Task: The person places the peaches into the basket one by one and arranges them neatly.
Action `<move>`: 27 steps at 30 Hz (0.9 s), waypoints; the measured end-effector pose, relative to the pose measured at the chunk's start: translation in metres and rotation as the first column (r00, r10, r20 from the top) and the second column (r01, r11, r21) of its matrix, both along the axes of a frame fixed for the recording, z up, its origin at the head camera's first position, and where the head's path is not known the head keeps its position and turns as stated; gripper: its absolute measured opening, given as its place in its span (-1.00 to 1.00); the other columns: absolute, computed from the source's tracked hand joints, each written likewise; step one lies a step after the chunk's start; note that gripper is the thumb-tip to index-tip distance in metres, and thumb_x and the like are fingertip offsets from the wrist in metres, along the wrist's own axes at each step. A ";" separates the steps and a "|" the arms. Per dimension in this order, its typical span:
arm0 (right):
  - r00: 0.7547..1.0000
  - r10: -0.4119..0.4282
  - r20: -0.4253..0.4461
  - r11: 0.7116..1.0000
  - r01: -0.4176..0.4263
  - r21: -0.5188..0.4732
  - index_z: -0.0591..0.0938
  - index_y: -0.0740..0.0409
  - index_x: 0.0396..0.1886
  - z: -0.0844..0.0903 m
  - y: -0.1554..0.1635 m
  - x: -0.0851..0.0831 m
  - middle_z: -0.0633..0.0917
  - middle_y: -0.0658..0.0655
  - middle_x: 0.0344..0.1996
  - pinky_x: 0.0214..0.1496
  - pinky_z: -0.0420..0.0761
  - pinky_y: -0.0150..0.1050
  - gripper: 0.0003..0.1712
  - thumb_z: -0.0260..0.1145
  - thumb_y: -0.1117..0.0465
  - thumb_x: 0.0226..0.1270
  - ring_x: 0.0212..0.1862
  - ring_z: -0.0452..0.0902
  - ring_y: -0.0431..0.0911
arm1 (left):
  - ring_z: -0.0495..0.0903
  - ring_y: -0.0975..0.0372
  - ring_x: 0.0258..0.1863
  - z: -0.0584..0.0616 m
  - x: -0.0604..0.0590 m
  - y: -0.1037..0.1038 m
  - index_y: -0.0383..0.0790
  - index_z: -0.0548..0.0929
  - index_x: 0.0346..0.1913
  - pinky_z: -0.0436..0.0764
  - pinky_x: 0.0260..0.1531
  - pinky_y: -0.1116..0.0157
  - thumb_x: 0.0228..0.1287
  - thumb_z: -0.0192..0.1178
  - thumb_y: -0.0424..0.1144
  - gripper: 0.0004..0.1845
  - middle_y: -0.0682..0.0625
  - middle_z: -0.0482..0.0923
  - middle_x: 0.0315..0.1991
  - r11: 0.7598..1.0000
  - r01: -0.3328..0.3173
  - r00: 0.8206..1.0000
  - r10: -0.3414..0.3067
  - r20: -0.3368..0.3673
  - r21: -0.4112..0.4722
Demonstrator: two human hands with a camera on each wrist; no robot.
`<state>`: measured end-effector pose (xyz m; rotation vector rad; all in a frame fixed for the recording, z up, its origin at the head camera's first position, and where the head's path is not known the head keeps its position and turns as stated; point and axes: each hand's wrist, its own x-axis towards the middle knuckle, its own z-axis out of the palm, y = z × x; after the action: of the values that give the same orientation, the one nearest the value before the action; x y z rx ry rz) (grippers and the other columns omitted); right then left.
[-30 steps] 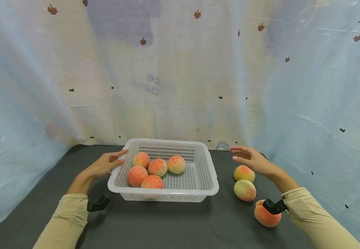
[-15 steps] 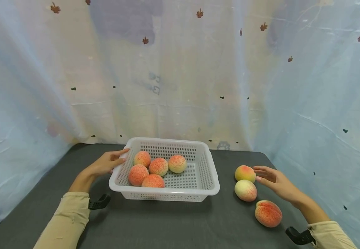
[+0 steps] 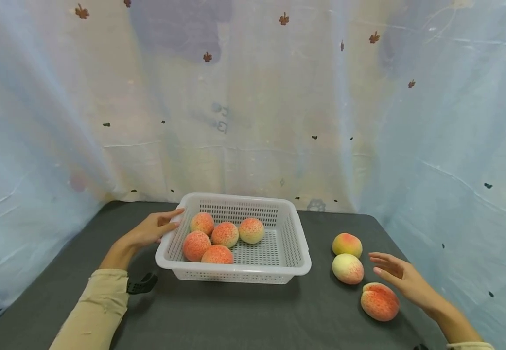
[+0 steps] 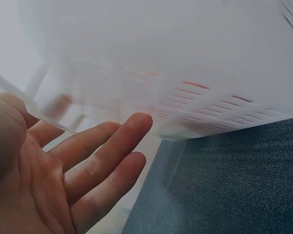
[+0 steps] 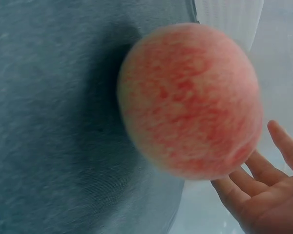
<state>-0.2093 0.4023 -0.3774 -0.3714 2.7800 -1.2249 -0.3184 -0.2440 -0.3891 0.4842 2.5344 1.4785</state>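
A white plastic basket holds several red-and-yellow peaches. My left hand holds its left rim, thumb and index finger over the edge. The other fingers lie loosely outside under the rim, as the left wrist view shows. To the right of the basket, a yellow-orange peach, a pale yellow peach and a redder peach lie on the table. My right hand is beside them on the right, fingers spread, holding nothing. In the right wrist view the large red peach partly covers its fingertips.
A dark cloth covers the table. Behind it and along both sides hangs a pale plastic curtain with small leaf marks. The two farther loose peaches lie close together, and the red one sits nearer the front.
My right hand has moved from above the farthest loose peach to the right and toward the front. The left hand stays on the basket rim. The view has shifted slightly.
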 end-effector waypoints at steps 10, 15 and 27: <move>0.997 0.059 0.041 0.994 -0.055 -0.095 0.24 0.26 0.54 -0.014 0.020 0.011 0.52 -0.32 0.26 0.08 0.64 -0.37 -0.41 0.05 0.18 0.64 0.13 0.43 -0.65 | 0.72 0.19 -0.21 -0.001 -0.002 -0.001 -0.11 0.10 0.61 0.75 -0.30 0.19 0.58 0.07 -0.08 -0.32 -0.48 0.45 0.30 1.000 -0.021 1.000 0.021 0.020 -0.007; 0.974 0.173 0.145 0.978 -0.152 -0.143 0.18 0.15 0.60 -0.019 0.032 0.014 0.41 -0.64 0.18 0.07 0.63 -0.33 -0.40 0.00 0.24 0.65 0.17 0.35 -0.70 | 0.72 0.17 -0.15 0.000 -0.001 -0.001 -0.12 0.09 0.62 0.76 -0.27 0.16 0.58 0.05 -0.07 -0.32 -0.50 0.41 0.34 1.000 -0.016 1.000 0.016 0.015 -0.011; 0.910 0.312 0.272 0.940 -0.255 -0.227 -0.04 0.27 0.63 -0.030 0.042 0.018 0.43 -0.52 0.34 0.12 0.56 -0.41 -0.30 -0.05 0.32 0.63 0.27 0.26 -0.70 | 0.71 0.17 -0.12 -0.002 -0.002 -0.002 -0.13 0.08 0.61 0.76 -0.23 0.14 0.58 0.06 -0.07 -0.31 -0.50 0.37 0.37 1.000 -0.003 1.000 0.003 0.008 0.001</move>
<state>-0.1917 0.4447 -0.4078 -0.5305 2.2645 -1.3423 -0.3199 -0.2455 -0.3910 0.4747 2.5298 1.4794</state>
